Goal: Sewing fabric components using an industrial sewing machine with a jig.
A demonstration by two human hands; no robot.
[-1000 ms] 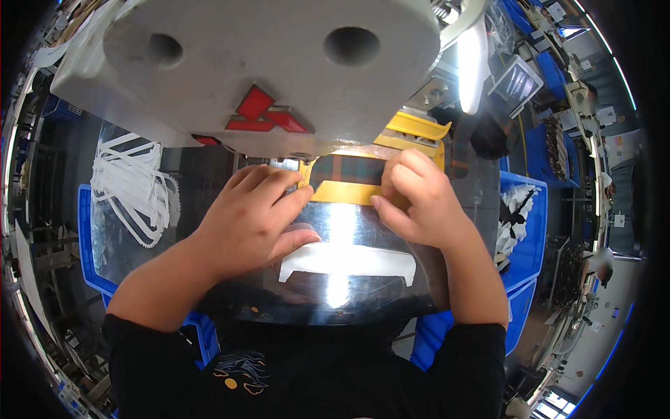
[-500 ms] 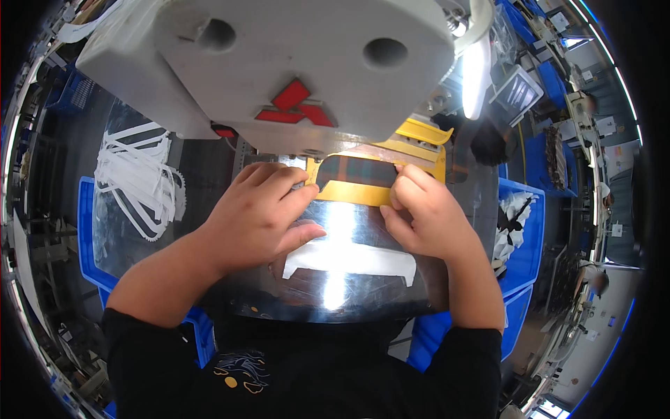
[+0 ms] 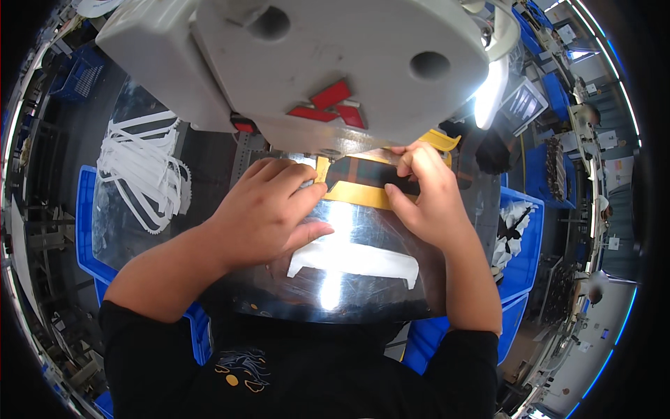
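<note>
A yellow frame (image 3: 359,195) lies under the grey-white head of a sewing machine (image 3: 314,77). Dark plaid fabric shows through its opening. At the frame's left end rests my left hand (image 3: 269,206), fingers bent against it and thumb spread away; nothing visible is held. Over the frame's right part, my right hand (image 3: 431,192) has its fingers curled at the far edge. Its thumb is apart from them, near the front bar, with a gap between. What its fingertips touch is partly hidden. A white strip-like piece (image 3: 352,262) with two bent-down ends lies on the shiny plate nearer me.
A heap of white strips (image 3: 143,164) lies to the left. Blue bins (image 3: 87,223) stand at both sides; the right bin (image 3: 527,244) holds white and black scraps. A bright lamp (image 3: 491,94) hangs beside the machine, with a small screen (image 3: 525,105) behind it.
My right hand has shifted up toward the frame's far edge, and its thumb and fingers have parted. My left hand stays at the left end. The view has shifted slightly.
</note>
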